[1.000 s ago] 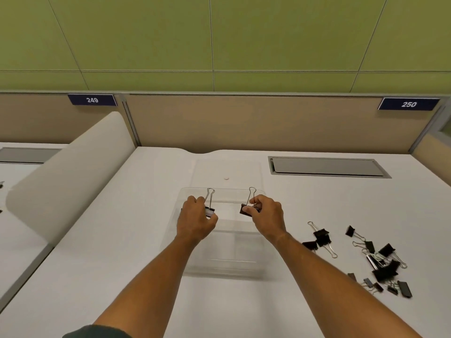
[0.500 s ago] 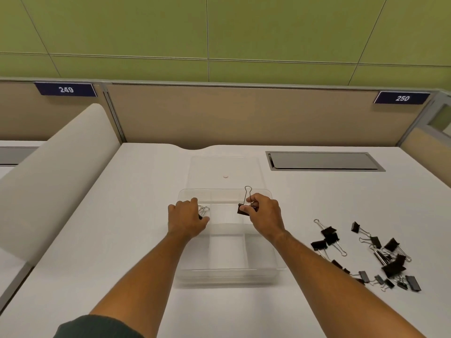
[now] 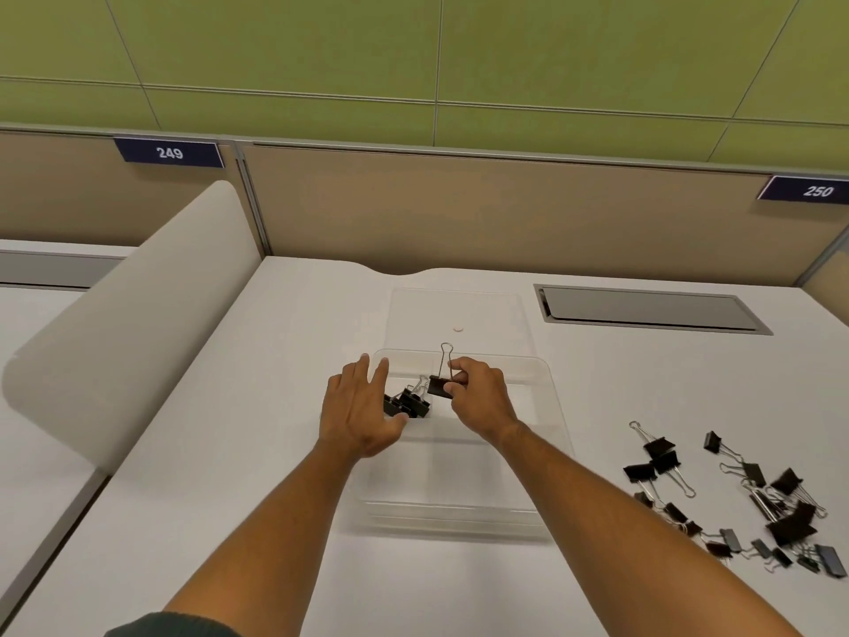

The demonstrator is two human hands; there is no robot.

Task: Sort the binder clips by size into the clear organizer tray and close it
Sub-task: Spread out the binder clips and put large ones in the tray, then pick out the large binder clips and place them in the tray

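The clear organizer tray [image 3: 546, 457] sits mid-table, its clear lid [image 3: 487, 314] lying flat just behind it. My right hand [image 3: 482, 397] pinches a large black binder clip [image 3: 440, 386] by its wire handle above the tray's far left part. My left hand [image 3: 360, 406] hovers with fingers spread over the tray's left edge, holding nothing. Two large black clips [image 3: 409, 403] lie in the far left compartment beside its thumb. A loose pile of black binder clips [image 3: 753, 503] of mixed sizes lies on the table to the right.
A white curved divider [image 3: 124, 314] rises on the left of the white desk [image 3: 229, 452]. A grey cable hatch [image 3: 650, 310] is set in the desk at the back right. Beige partition panels with number tags stand behind.
My left hand has let go of its clip, which now lies in the tray's far left compartment, and its fingers have spread. My right hand still holds its clip, shifted slightly left.
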